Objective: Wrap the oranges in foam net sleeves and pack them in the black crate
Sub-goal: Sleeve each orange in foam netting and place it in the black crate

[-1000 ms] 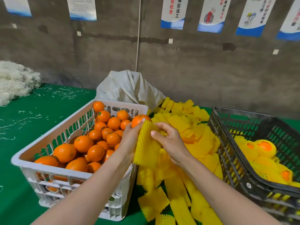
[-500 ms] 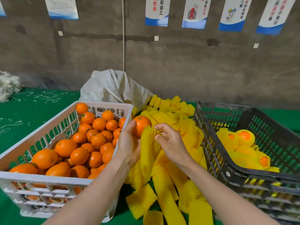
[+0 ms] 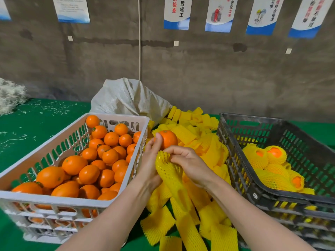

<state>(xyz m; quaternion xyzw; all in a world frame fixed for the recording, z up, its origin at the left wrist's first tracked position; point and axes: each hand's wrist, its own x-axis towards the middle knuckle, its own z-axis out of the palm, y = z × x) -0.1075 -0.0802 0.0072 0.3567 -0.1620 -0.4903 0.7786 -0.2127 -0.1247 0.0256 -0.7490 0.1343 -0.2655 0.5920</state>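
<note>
Gripping a round orange fruit (image 3: 168, 139) in our left hand (image 3: 150, 163), we pinch the mouth of a yellow foam net sleeve (image 3: 171, 175) with our right hand (image 3: 190, 164) just beneath, so the fruit can slide in. The black plastic crate (image 3: 253, 122) sits right of both hands.

Noted a bare grey concrete wall (image 3: 217, 78) behind, blotched with dark stains. Found a row of posters (image 3: 177, 13) along the top, white over blue bands, several with Chinese characters. Logged small pale tabs (image 3: 176, 43) stuck below them and a thin cord (image 3: 139, 42) hanging straight down. Recorded a green cloth (image 3: 45, 124) over the table, strewn with white shreds (image 3: 54, 108), with a heap (image 3: 10, 95) of them at far left. Observed a white sack (image 3: 126, 98) slumped against the wall. Lit evenly.
</note>
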